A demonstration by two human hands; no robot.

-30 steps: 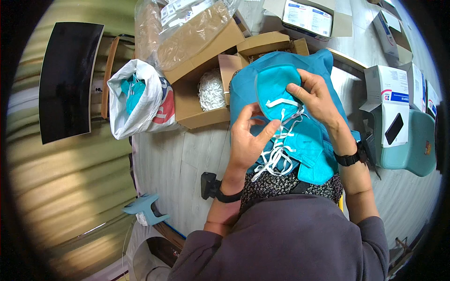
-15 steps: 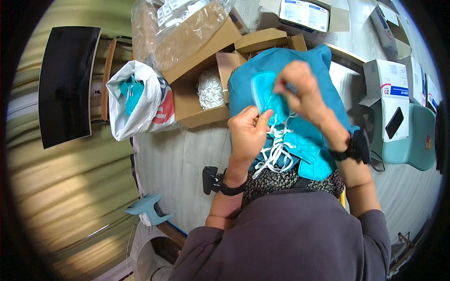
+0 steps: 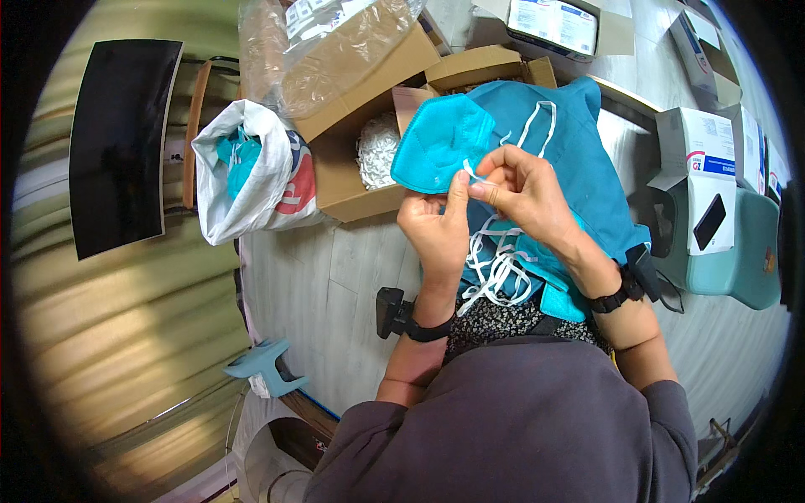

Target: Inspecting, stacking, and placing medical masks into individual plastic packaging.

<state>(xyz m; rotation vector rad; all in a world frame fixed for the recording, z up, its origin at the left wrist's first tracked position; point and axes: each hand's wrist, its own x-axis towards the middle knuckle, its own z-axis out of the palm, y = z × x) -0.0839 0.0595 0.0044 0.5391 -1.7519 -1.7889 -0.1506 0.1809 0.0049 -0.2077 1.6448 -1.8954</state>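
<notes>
A turquoise face mask (image 3: 442,144) is held up in front of me, tilted, its outer side showing. My left hand (image 3: 436,235) pinches it at the lower edge, thumb on top. White strap (image 3: 474,173) runs from the mask's corner into the closed fingertips of my right hand (image 3: 532,197). A further length of white strap loops up beyond the right hand over the teal cloth (image 3: 579,151) on my lap. Below both hands lies a tangle of white straps (image 3: 499,268), beside more turquoise masks (image 3: 562,298) partly covered by my right forearm.
An open cardboard box (image 3: 352,197) holds a bundle of white straps (image 3: 379,151). Left of it stands a white bag (image 3: 260,210) with turquoise masks. At right, a phone (image 3: 709,221) lies on a carton (image 3: 696,159) by a pale teal stool (image 3: 746,251). More cartons (image 3: 553,25) are farther back.
The mask has been raised and turned leftward, so its outer side shows. My right hand has come down beside the left and now pinches the strap at the mask's corner.
</notes>
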